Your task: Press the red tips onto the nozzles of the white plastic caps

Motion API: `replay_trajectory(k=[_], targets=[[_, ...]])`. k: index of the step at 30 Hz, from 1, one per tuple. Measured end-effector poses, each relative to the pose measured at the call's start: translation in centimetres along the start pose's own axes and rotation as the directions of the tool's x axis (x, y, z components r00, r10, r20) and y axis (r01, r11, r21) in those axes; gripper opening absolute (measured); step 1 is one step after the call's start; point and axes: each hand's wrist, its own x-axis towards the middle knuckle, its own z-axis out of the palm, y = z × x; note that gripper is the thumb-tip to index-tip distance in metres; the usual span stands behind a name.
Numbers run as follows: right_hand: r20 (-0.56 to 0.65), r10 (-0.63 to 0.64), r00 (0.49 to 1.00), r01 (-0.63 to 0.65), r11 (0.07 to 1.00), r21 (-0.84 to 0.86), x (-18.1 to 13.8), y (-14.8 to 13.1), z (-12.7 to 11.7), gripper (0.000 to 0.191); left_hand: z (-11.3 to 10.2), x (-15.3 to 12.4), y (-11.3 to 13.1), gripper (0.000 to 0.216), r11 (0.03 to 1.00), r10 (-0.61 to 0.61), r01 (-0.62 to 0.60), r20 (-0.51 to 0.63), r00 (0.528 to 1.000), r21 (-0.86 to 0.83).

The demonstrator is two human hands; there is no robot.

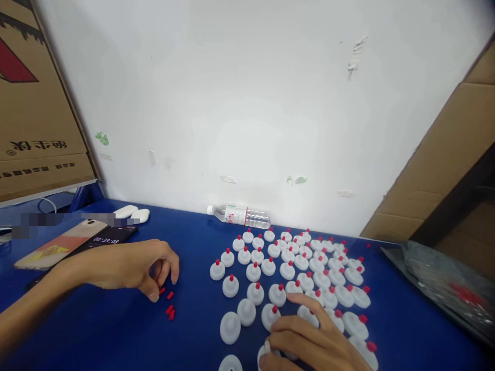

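Note:
My left hand (157,265) hovers low at the left of the blue table, thumb and fingers apart. Beneath and beside its fingertips lie several small red tips (170,295); nothing shows between the fingers. At the lower right, my right hand (309,340) has its curled fingers on a white nozzle lid (264,353) without a red tip, and its thumb is out of sight. Its index finger stretches over the rows of white lids topped with red tips (277,294). Bare white lids (230,329) stand left of this hand.
A clear plastic bottle (247,216) lies along the wall. Two phones (58,246) and white rounded cases (139,216) are at the left. A plastic bag with red pieces (460,293) sits at the right. Cardboard (433,149) flanks both sides.

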Motion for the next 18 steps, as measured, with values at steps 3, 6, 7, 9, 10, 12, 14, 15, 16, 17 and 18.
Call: replay_trajectory(k=[3, 6, 7, 9, 10, 12, 14, 15, 16, 17, 18], targets=[[-0.057, 0.009, 0.998, -0.009, 1.0, 0.008, 0.2, -0.1, 0.2, 0.031, 0.4, 0.6, -1.0, 0.015, 0.999, 0.002, -0.001, 0.008, 1.0, -0.032], [-0.117, 0.009, 0.993, -0.009, 1.0, -0.002, 0.6, -0.1, 0.3, 0.036, 0.7, 0.8, -1.7, 0.012, 0.999, 0.026, -0.025, -0.044, 0.999, 0.026], [-0.127, 0.008, 0.992, -0.009, 1.0, -0.006, 0.8, -0.2, 0.3, 0.036, 0.7, 0.8, -1.8, 0.013, 0.998, 0.037, -0.033, -0.072, 0.997, 0.058], [-0.125, 0.008, 0.992, -0.009, 1.0, -0.013, 0.9, -0.2, 0.3, 0.035, 0.6, 0.8, -1.9, 0.013, 0.993, 0.064, -0.051, -0.128, 0.99, 0.105], [-0.117, 0.005, 0.993, -0.006, 1.0, -0.013, 1.0, -0.2, 0.2, 0.035, 0.6, 0.8, -1.8, 0.013, 0.991, 0.08, -0.062, -0.152, 0.985, 0.116], [-0.102, -0.003, 0.995, 0.002, 1.0, -0.015, 1.0, -0.2, 0.1, 0.036, 0.6, 0.9, -1.1, 0.015, 0.989, 0.119, -0.1, -0.192, 0.974, 0.107], [-0.09, -0.005, 0.996, 0.003, 1.0, -0.029, 1.0, -0.3, -0.1, 0.034, 0.7, 1.0, 0.2, 0.018, 0.985, 0.174, -0.167, -0.235, 0.956, 0.047], [-0.096, 0.0, 0.995, -0.004, 0.999, -0.041, 1.0, -0.3, -0.1, 0.032, 0.9, 1.1, 0.9, 0.019, 0.977, 0.203, -0.214, -0.262, 0.943, -0.012], [-0.103, 0.008, 0.995, -0.014, 0.998, -0.054, 1.0, -0.3, -0.1, 0.03, 1.3, 1.1, 1.7, 0.02, 0.962, 0.232, -0.265, -0.309, 0.922, -0.069], [-0.109, 0.015, 0.994, -0.022, 0.998, -0.064, 1.1, -0.3, 0.0, 0.029, 1.8, 1.2, 2.3, 0.021, 0.946, 0.248, -0.307, -0.372, 0.895, -0.108], [-0.129, 0.019, 0.991, -0.028, 0.997, -0.07, 1.1, -0.4, 0.1, 0.029, 2.4, 1.4, 2.9, 0.021, 0.934, 0.252, -0.332, -0.415, 0.874, -0.134]])
